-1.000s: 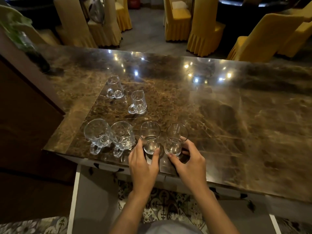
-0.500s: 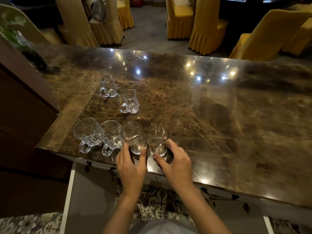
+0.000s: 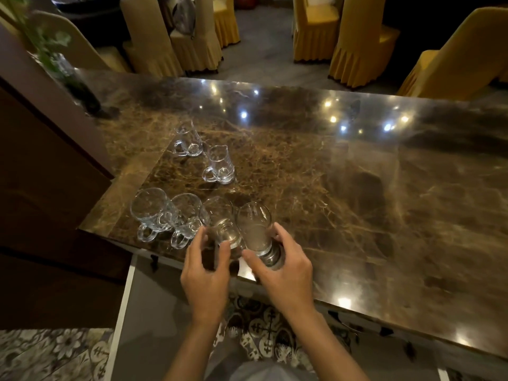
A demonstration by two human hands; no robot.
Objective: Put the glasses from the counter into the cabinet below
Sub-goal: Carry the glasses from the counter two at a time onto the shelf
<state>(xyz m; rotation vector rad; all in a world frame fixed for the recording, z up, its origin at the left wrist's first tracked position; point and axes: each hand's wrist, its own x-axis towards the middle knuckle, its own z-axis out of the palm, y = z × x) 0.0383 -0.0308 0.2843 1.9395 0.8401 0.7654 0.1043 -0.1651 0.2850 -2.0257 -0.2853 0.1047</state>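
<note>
Several clear glasses stand on the brown marble counter. My left hand grips one tall glass near the front edge, tilted toward me. My right hand grips a second tall glass beside it, also tilted. Two handled mugs sit just left of them. Two small glass pitchers stand further back. An open white cabinet door shows below the counter's front edge; the cabinet's inside is hidden.
A dark wooden panel borders the counter on the left. A vase with green stems stands at the far left corner. Chairs in yellow covers fill the room beyond. Patterned tile floor lies below me.
Both hands have closed round the two tall glasses and tipped them toward me, their bases lifting near the counter's edge. The camera has shifted a little to the right.
</note>
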